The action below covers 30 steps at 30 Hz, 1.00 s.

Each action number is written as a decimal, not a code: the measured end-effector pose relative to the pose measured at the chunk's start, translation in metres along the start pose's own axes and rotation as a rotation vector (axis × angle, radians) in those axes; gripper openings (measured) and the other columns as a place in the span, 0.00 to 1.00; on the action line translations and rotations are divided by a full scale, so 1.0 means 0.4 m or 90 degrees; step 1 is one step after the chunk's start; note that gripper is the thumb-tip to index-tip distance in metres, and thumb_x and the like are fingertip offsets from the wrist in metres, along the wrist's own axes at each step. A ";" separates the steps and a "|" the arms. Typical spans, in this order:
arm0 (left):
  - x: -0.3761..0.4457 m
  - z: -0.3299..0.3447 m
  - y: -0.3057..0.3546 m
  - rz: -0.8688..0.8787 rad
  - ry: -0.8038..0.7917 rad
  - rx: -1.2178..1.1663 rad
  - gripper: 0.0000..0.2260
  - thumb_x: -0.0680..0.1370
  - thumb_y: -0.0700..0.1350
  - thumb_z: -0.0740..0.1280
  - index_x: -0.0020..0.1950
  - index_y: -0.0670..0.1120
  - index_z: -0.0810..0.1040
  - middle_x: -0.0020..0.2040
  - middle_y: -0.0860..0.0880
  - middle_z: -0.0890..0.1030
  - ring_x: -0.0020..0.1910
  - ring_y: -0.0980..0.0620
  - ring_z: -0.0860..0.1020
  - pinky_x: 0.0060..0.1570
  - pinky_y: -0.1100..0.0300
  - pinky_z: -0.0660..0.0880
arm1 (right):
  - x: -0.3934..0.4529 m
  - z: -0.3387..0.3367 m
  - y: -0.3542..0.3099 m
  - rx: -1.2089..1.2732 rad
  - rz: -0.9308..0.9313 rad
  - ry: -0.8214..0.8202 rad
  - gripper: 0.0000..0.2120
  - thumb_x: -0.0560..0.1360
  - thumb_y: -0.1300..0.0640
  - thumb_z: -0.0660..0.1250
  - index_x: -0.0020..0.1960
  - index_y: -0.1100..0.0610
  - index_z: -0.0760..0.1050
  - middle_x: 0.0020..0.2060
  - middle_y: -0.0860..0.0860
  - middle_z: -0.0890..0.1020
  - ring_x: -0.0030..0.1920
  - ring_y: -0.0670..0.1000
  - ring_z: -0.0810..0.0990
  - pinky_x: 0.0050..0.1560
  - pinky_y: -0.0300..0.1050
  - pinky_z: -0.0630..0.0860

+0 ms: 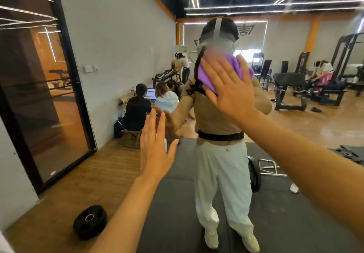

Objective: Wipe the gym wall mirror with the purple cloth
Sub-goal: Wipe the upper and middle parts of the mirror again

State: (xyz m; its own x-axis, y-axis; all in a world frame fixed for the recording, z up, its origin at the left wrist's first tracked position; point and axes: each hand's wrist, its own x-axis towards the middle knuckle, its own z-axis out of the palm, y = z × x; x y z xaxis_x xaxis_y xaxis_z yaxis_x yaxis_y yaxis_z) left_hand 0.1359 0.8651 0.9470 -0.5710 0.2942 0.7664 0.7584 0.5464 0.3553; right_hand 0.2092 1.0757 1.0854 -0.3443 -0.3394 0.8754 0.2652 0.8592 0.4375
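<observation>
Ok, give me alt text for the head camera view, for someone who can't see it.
A person's right hand presses a purple cloth flat against a gym wall mirror, while the left hand rests open on the glass lower down. The mirror reflects the person, seated people, weight machines and a wooden floor.

Views: one, the head camera; no second view shares the scene.
Position: worn on the person's head, just before the wall mirror [295, 105].
Facing: straight at the glass and a little down, so the wearer's own reflection fills the centre.
Nearness: close; both forearms reach in from the bottom edge.
Lens: wide-angle, the door frame [65, 75] at left bows.
</observation>
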 end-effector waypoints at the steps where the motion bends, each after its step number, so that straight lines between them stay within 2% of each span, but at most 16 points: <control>1: -0.004 0.007 0.005 0.004 0.002 -0.004 0.38 0.78 0.51 0.68 0.81 0.48 0.50 0.81 0.51 0.41 0.80 0.51 0.42 0.74 0.57 0.42 | -0.001 -0.002 0.009 -0.002 0.030 0.007 0.26 0.85 0.44 0.52 0.80 0.55 0.60 0.78 0.53 0.63 0.79 0.55 0.59 0.77 0.61 0.49; 3: -0.015 0.024 0.012 0.013 0.005 -0.028 0.36 0.79 0.53 0.66 0.81 0.48 0.50 0.81 0.50 0.42 0.80 0.51 0.42 0.75 0.54 0.44 | -0.043 0.001 -0.002 0.000 0.071 0.036 0.26 0.85 0.45 0.55 0.79 0.55 0.61 0.78 0.53 0.62 0.78 0.55 0.60 0.77 0.61 0.48; 5: -0.024 0.045 0.019 0.015 0.007 -0.043 0.36 0.79 0.52 0.66 0.81 0.47 0.50 0.81 0.50 0.42 0.80 0.52 0.41 0.76 0.51 0.46 | -0.125 0.012 -0.035 0.001 0.059 0.033 0.26 0.85 0.46 0.55 0.79 0.54 0.61 0.78 0.53 0.62 0.78 0.55 0.60 0.77 0.62 0.48; 8: -0.036 0.075 0.030 -0.018 0.020 -0.051 0.37 0.79 0.50 0.69 0.81 0.46 0.51 0.81 0.51 0.41 0.80 0.52 0.40 0.76 0.50 0.46 | -0.296 0.033 -0.090 0.001 -0.051 -0.039 0.27 0.83 0.48 0.57 0.81 0.53 0.58 0.79 0.52 0.61 0.80 0.54 0.57 0.77 0.64 0.51; 11: -0.055 0.096 0.050 -0.035 0.016 -0.060 0.37 0.79 0.50 0.69 0.81 0.47 0.51 0.81 0.48 0.42 0.80 0.51 0.40 0.76 0.48 0.47 | -0.493 0.047 -0.119 -0.045 -0.188 -0.158 0.38 0.79 0.49 0.66 0.82 0.53 0.51 0.81 0.52 0.52 0.81 0.54 0.47 0.79 0.61 0.41; 13: -0.069 0.109 0.067 -0.027 0.009 -0.063 0.37 0.79 0.51 0.68 0.81 0.47 0.51 0.81 0.48 0.43 0.80 0.49 0.41 0.76 0.45 0.49 | -0.581 0.047 -0.118 -0.052 -0.247 -0.238 0.43 0.75 0.48 0.71 0.82 0.52 0.51 0.81 0.50 0.48 0.81 0.53 0.45 0.79 0.59 0.36; 16: -0.083 0.127 0.091 -0.013 0.006 -0.071 0.36 0.79 0.52 0.67 0.81 0.47 0.51 0.81 0.50 0.42 0.80 0.49 0.42 0.76 0.45 0.50 | -0.607 0.046 -0.090 -0.042 -0.292 -0.261 0.45 0.74 0.49 0.73 0.81 0.53 0.50 0.81 0.50 0.45 0.81 0.53 0.42 0.78 0.57 0.34; 18: -0.084 0.135 0.111 -0.024 0.010 -0.077 0.35 0.80 0.55 0.64 0.81 0.46 0.51 0.81 0.49 0.42 0.80 0.50 0.41 0.76 0.47 0.49 | -0.580 0.041 -0.061 -0.035 -0.312 -0.236 0.43 0.77 0.50 0.69 0.82 0.54 0.47 0.81 0.49 0.43 0.81 0.52 0.42 0.79 0.56 0.35; 20: -0.085 0.138 0.131 -0.026 0.024 -0.088 0.35 0.79 0.57 0.60 0.81 0.45 0.51 0.81 0.47 0.44 0.80 0.49 0.42 0.76 0.48 0.49 | -0.532 0.025 -0.029 -0.011 -0.267 -0.183 0.36 0.80 0.52 0.61 0.82 0.53 0.46 0.82 0.50 0.46 0.81 0.51 0.44 0.79 0.56 0.38; 23: -0.086 0.147 0.162 -0.007 0.033 -0.098 0.34 0.80 0.57 0.59 0.81 0.44 0.52 0.81 0.45 0.45 0.80 0.49 0.42 0.77 0.49 0.48 | -0.415 -0.016 0.044 0.028 -0.113 -0.082 0.28 0.82 0.52 0.56 0.81 0.53 0.56 0.79 0.50 0.60 0.80 0.51 0.55 0.78 0.58 0.46; 26: -0.087 0.165 0.196 -0.004 0.038 -0.099 0.34 0.80 0.54 0.62 0.81 0.44 0.52 0.81 0.47 0.44 0.80 0.49 0.42 0.77 0.49 0.47 | -0.304 -0.058 0.149 0.008 -0.011 -0.028 0.26 0.84 0.49 0.56 0.80 0.54 0.57 0.78 0.52 0.62 0.78 0.53 0.60 0.77 0.60 0.48; 30: -0.081 0.192 0.250 0.020 0.053 -0.099 0.34 0.80 0.55 0.62 0.81 0.44 0.52 0.81 0.53 0.40 0.80 0.49 0.42 0.77 0.56 0.41 | -0.263 -0.076 0.230 -0.001 0.076 0.017 0.25 0.85 0.50 0.59 0.79 0.57 0.63 0.78 0.54 0.64 0.78 0.56 0.61 0.78 0.59 0.44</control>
State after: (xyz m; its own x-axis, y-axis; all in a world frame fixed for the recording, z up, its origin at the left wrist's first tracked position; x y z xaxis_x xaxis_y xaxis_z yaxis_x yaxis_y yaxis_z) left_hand 0.2062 0.9705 0.9164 -0.5235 0.2395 0.8177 0.8183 0.4088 0.4041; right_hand 0.2972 1.1788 1.0396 -0.2856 -0.2449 0.9265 0.3039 0.8938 0.3299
